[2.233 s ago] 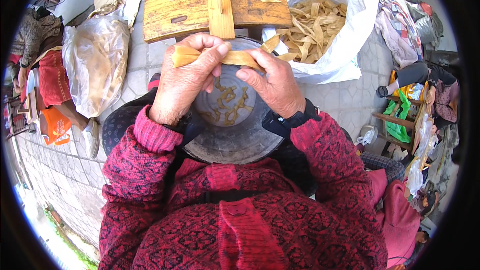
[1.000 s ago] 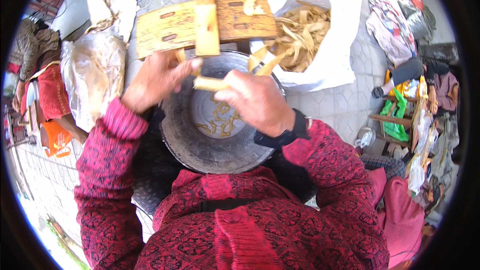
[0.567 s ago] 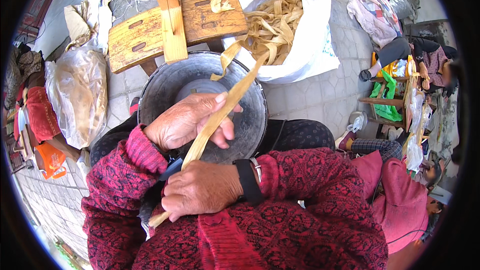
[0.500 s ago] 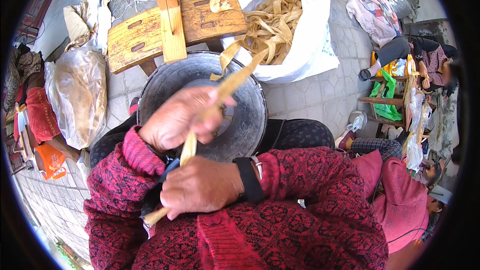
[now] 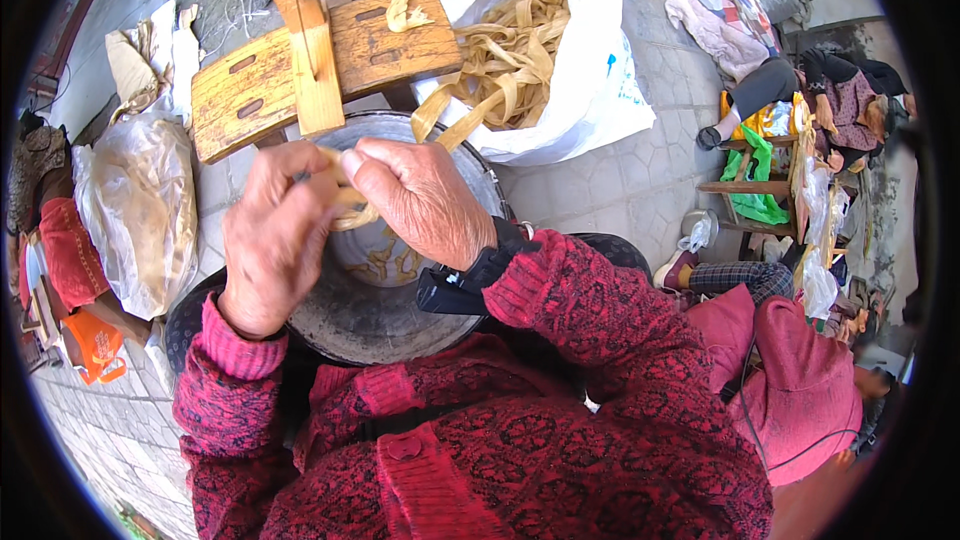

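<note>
Both hands are raised over a round dark basin [image 5: 350,338] with a grey inside, where short tan pieces [image 5: 385,265] lie on the bottom. Between them is a tan ribbon-like strip [image 5: 355,216], folded or looped near the fingertips. My right hand [image 5: 430,195] is closed, its thumb and fingers pinching the strip. My left hand [image 5: 280,240] curls round the strip's other side; its fingers are slightly blurred. A length of strip [image 5: 465,127] runs from behind my right hand toward a white sack [image 5: 625,90] full of similar strips [image 5: 525,45].
Behind the basin stands a worn wooden bench [image 5: 235,115] with an upright wooden piece [image 5: 313,70] fixed across it and a tan scrap [image 5: 408,12] on top. A clear plastic bag [image 5: 140,215] lies at left. Other people [image 5: 800,380] sit along the right, near a small wooden stool [image 5: 750,187].
My hands have moved up and forward, the right one from near my body to above the basin. The strip, stretched out before, is now gathered between them. Tan pieces now show in the basin.
</note>
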Demonstrator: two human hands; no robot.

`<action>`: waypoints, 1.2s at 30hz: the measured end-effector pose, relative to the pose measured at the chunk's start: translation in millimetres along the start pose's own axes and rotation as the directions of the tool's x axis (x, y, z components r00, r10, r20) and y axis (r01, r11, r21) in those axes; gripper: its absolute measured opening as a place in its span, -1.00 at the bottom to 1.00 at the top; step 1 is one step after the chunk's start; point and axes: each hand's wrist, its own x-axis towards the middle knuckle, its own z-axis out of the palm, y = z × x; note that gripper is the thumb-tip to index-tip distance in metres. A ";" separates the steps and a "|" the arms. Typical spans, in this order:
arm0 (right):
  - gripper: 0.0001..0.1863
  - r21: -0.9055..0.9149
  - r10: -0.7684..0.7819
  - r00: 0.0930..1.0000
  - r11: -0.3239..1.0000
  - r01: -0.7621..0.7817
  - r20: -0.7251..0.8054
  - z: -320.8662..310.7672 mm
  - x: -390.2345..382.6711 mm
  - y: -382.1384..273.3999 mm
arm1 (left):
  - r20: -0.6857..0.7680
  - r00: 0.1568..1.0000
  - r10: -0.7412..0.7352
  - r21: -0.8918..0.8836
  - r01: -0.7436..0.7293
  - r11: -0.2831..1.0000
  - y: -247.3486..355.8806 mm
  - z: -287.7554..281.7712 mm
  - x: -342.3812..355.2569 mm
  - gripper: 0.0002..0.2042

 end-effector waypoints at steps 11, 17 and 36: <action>-0.62 0.115 -0.257 0.966 0.961 0.252 0.030 -7.1 -4.2 4.8 | 0.239 0.843 -0.482 -0.873 0.404 0.274 -5.1 5.4 -10.9 -0.65; -0.61 0.102 -0.251 0.963 0.965 0.241 0.097 -14.8 -6.8 3.2 | 0.314 0.847 -0.430 -0.842 0.457 0.285 1.4 3.3 -9.2 -0.53; -0.59 0.275 -0.124 0.987 0.950 0.147 -0.100 -10.1 -6.2 14.5 | 0.261 0.873 -0.413 -0.742 0.455 0.493 15.1 20.8 -9.1 -0.44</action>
